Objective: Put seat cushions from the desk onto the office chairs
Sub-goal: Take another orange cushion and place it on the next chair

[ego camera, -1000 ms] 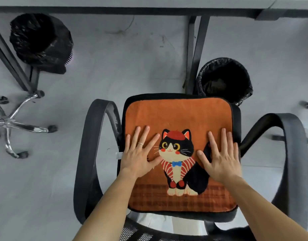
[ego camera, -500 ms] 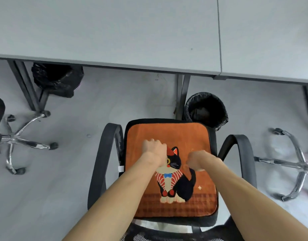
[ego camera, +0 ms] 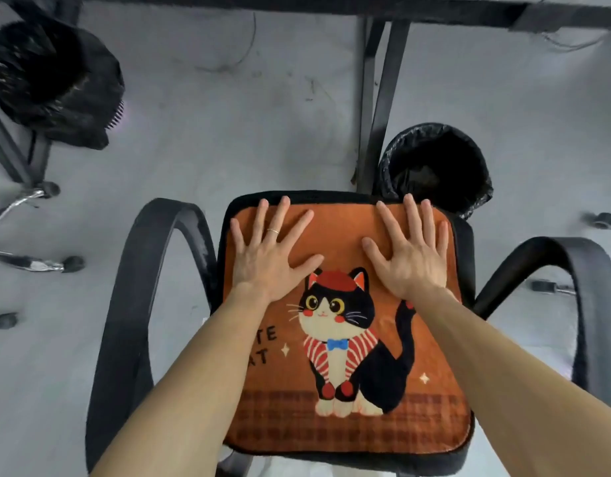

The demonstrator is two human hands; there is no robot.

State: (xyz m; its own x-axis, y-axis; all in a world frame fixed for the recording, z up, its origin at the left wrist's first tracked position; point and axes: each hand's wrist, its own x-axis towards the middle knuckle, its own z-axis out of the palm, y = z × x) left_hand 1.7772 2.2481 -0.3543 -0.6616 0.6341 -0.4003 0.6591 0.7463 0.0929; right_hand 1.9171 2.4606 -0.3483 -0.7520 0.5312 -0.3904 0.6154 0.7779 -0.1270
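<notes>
While both hands (ego camera: 268, 256) press flat, cushion (ego camera: 335, 418) covers chair (ego camera: 125, 287)

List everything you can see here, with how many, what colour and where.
seat cushion: one, orange with a cat print, lying on the chair seat
office chair: one, black, centre, an armrest on each side
desk frame: one, dark, top edge, legs reaching the floor
waste bins: two, black liners, one top left, one just beyond the chair
other chair bases: two, partly seen, chrome with black casters, left and right edges
floor: grey
ring: one, pale metal, on a left finger
left hand: flat on the cushion's far left
right hand: flat on its far right
</notes>
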